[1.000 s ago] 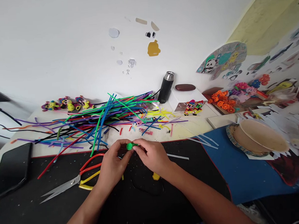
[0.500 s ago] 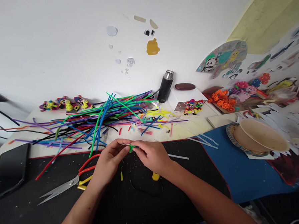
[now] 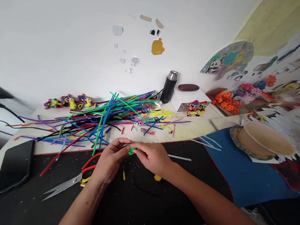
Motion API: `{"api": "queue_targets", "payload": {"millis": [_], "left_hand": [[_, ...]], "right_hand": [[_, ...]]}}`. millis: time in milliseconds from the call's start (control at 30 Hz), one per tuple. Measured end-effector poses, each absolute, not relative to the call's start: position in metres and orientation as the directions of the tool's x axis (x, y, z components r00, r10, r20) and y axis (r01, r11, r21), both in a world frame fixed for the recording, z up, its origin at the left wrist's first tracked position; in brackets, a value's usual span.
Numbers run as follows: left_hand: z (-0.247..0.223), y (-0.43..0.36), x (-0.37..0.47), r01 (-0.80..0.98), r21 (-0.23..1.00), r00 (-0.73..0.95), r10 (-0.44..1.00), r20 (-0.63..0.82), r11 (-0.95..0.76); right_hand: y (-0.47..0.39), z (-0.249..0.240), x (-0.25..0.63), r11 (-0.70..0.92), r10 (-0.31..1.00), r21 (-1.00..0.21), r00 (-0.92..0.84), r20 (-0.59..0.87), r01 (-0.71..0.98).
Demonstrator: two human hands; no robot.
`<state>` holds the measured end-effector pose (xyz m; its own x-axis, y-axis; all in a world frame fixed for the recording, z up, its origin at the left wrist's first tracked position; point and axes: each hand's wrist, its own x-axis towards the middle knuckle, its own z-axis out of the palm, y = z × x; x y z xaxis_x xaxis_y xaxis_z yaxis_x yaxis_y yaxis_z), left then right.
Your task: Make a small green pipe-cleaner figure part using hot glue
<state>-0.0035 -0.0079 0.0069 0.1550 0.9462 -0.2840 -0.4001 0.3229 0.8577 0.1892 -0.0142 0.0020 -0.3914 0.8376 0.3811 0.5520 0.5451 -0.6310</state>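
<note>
Over the black mat (image 3: 169, 202), my left hand (image 3: 115, 156) and my right hand (image 3: 152, 157) meet fingertip to fingertip. Between them both pinch a small bent piece of green pipe cleaner (image 3: 132, 149), partly covered by the fingers. Scissors (image 3: 70, 182) with red and yellow handles lie beside my left wrist. A short yellow piece (image 3: 123, 174) rests on the mat below my hands. Under my right wrist a yellow part (image 3: 157, 178) shows, with a thin black strand (image 3: 141, 191) near it.
Behind my hands spreads a heap of coloured pipe cleaners (image 3: 109, 111). A phone (image 3: 14, 166) lies at left. Small figures (image 3: 70, 102) stand along the wall. A black flask (image 3: 169, 87) stands near a white box (image 3: 189, 98). At right is a beige bowl (image 3: 269, 139).
The view has shifted slightly, so things sit a little further right. Both hands stay together, and the green piece between the fingers shows at a slightly different angle.
</note>
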Motion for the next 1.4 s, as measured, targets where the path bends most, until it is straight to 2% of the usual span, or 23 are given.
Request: {"api": "queue_targets", "payload": {"millis": [300, 467, 600, 800, 933, 1167, 1400], "left_hand": [[0.007, -0.008, 0.000, -0.451, 0.840, 0.083, 0.951, -0.298, 0.303], [0.007, -0.006, 0.000, -0.476, 0.831, 0.042, 0.951, -0.307, 0.289], [0.009, -0.007, 0.002, -0.465, 0.843, 0.027, 0.957, -0.290, 0.269], [0.011, -0.012, 0.006, -0.441, 0.836, 0.134, 0.945, -0.298, 0.327], [0.009, -0.014, 0.006, -0.438, 0.827, 0.162, 0.935, -0.314, 0.353], [0.013, -0.014, 0.005, -0.467, 0.798, 0.250, 0.922, -0.296, 0.382], [0.007, -0.012, 0.001, -0.523, 0.705, 0.301, 0.877, -0.374, 0.479]], "right_hand": [[-0.018, 0.004, 0.187, 0.445, 0.892, -0.781, -0.289, 0.347, 0.437], [-0.019, 0.004, 0.192, 0.209, 0.976, -0.915, -0.132, 0.174, 0.346], [-0.018, 0.005, 0.191, 0.083, 0.988, -0.964, -0.146, 0.047, 0.253], [-0.014, 0.007, 0.183, -0.048, 0.969, -0.988, -0.233, -0.082, 0.145], [-0.011, 0.010, 0.183, -0.118, 0.958, -0.993, -0.262, -0.117, 0.012], [-0.005, 0.017, 0.189, -0.198, 0.939, -0.977, -0.301, -0.164, -0.084], [-0.004, 0.017, 0.193, -0.309, 0.910, -0.930, -0.346, -0.228, -0.200]]}}
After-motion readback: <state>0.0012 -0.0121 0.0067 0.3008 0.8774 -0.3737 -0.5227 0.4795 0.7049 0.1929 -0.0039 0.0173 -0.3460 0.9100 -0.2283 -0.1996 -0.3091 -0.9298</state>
